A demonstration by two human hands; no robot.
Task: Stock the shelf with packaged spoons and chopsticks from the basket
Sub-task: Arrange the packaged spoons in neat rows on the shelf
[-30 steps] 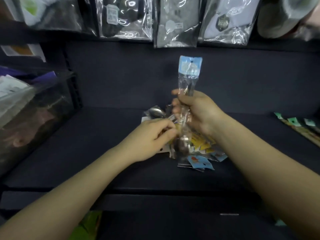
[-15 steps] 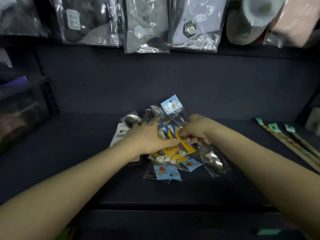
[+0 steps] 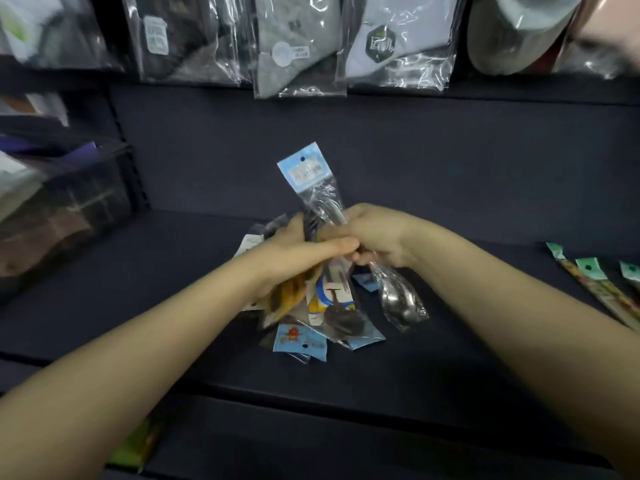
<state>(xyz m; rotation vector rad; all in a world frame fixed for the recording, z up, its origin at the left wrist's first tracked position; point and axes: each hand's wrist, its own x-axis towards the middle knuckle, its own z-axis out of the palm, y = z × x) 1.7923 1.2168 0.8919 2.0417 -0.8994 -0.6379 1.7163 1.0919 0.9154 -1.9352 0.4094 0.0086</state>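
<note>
Two hands at work over a dark shelf (image 3: 485, 341). Far left, a dark basket (image 3: 86, 202) with blurred goods inside, contents not legible. Centre, left hand (image 3: 298, 251), fingers curled round a bunch of packaged spoons (image 3: 329, 306) resting on the shelf. Just beside and touching it, right hand (image 3: 374, 237), clamped on a clear sleeve with a blue header (image 3: 304, 169), metal spoon (image 3: 398, 303) inside, bowl end down and tilted right. Far right, packaged chopsticks (image 3: 595, 285) flat on the shelf, well apart. Above, bagged socks (image 3: 298, 46) in a hanging row
</note>
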